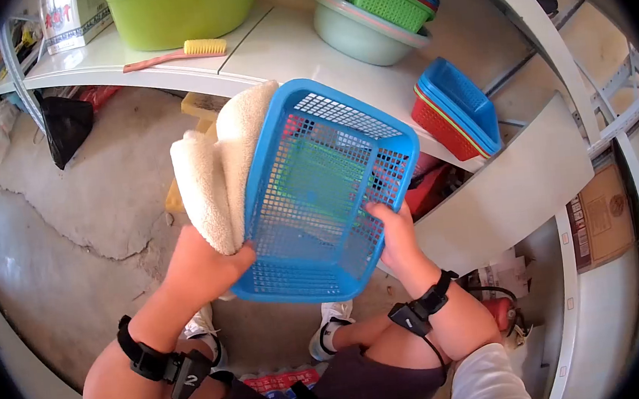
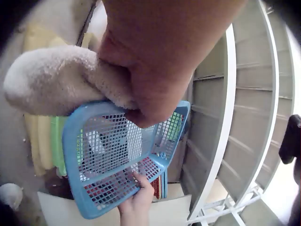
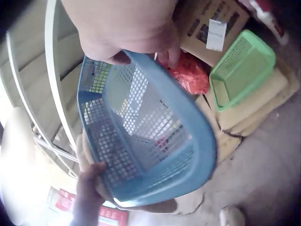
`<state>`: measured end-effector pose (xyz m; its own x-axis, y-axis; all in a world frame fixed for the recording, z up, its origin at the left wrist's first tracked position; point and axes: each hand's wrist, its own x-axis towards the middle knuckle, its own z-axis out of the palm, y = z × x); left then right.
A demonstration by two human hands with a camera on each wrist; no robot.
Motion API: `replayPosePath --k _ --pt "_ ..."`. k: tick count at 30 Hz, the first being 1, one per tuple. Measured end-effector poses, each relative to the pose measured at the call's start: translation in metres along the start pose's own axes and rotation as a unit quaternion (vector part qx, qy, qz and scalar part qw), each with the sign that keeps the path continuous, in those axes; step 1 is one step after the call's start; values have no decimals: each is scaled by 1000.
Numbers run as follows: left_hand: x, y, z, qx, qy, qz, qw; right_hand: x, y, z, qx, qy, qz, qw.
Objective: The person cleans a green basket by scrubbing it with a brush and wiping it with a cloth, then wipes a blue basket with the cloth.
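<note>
A blue mesh basket is held tilted above the floor between both hands. My left hand grips its left rim together with a beige towel, thumb over the edge; the towel hangs along the outside of that rim. On the opposite long side, my right hand pinches the rim with the thumb inside the basket. The left wrist view shows the towel bunched beside the basket. No loose item is visible inside the basket; a green basket shows through its mesh in the head view.
A white shelf carries a green tub, a yellow-bristled brush, a pale basin with small baskets, and a stack of red and blue baskets. On yellow boards stands a green basket. A cardboard box lies at right.
</note>
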<state>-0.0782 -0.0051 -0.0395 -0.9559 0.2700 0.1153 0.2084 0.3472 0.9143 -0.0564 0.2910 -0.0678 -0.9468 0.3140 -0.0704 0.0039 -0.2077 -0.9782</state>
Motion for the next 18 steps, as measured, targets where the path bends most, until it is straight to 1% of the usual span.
replayPosePath --k 1,2,5,7,8,11,14,15,17,18 --pt "-1 -2 2 -7 -2 19 1000 -1 -2 1 72 3 44 996" --pt "-1 0 1 -32 -12 -30 999 -3 -6 0 80 6 45 996" --pt "6 -18 5 -157 6 -86 984 -6 -15 5 115 13 46 992" --pt "11 -14 3 -282 28 -137 949 -9 -21 7 140 25 33 989" --pt "12 -11 4 -346 37 -163 923 -8 -20 6 138 37 36 989" --pt "13 6 2 -461 43 -220 859 3 -12 -6 172 45 39 983" --pt "5 14 23 -466 9 -237 852 12 1 -9 176 84 19 981" --pt "1 15 31 -465 4 -242 852 8 -1 1 176 98 15 979" --pt "-2 13 38 -422 -15 -257 869 -7 -11 29 176 122 9 977" --pt "-3 15 43 -432 -19 -225 873 -12 -11 35 189 121 20 974"
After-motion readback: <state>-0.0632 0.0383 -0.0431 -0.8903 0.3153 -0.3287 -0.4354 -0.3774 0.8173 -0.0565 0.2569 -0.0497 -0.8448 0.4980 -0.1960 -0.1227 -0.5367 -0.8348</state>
